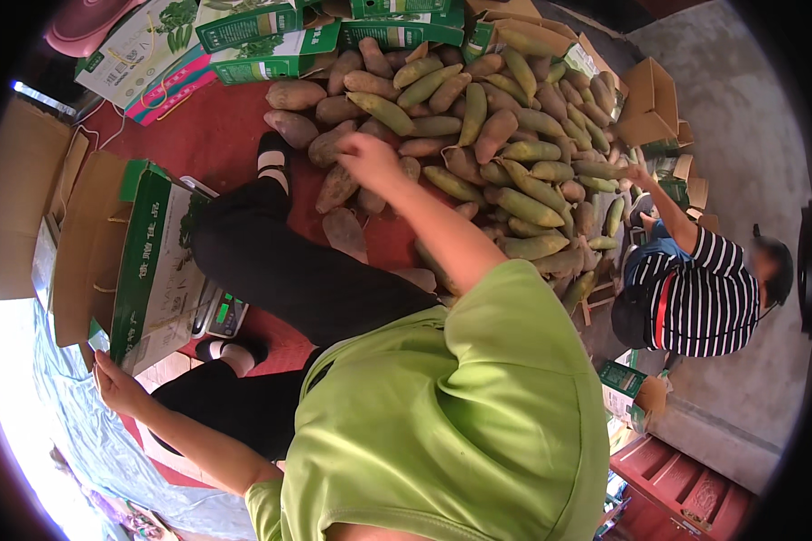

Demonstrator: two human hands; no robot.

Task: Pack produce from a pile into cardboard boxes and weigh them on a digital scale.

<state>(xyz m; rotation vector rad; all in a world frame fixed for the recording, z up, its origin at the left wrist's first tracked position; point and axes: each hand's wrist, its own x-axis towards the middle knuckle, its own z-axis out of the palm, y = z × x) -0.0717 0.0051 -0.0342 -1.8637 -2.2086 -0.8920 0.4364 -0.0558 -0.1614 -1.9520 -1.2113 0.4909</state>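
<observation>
My right hand (370, 162) is over the near left part of a heap of long radishes (523, 207), some green, others coated in brown soil. Its fingers are bent against the end of a soil-covered radish (327, 146); the fingertips are partly hidden. At the left, my left hand (119, 386) grips the near lower edge of an open green-and-white cardboard box (167, 261). What lies inside that box cannot be seen. Beneath it is a digital scale (216, 316) with a lit green display.
Green-and-white cartons (271, 54) line the far side of the heap. A co-worker in a striped shirt (708, 293) reaches into its right side. An open brown carton (650, 101) stands at the far right. My legs (253, 234) stretch between box and heap on the red floor covering (203, 122).
</observation>
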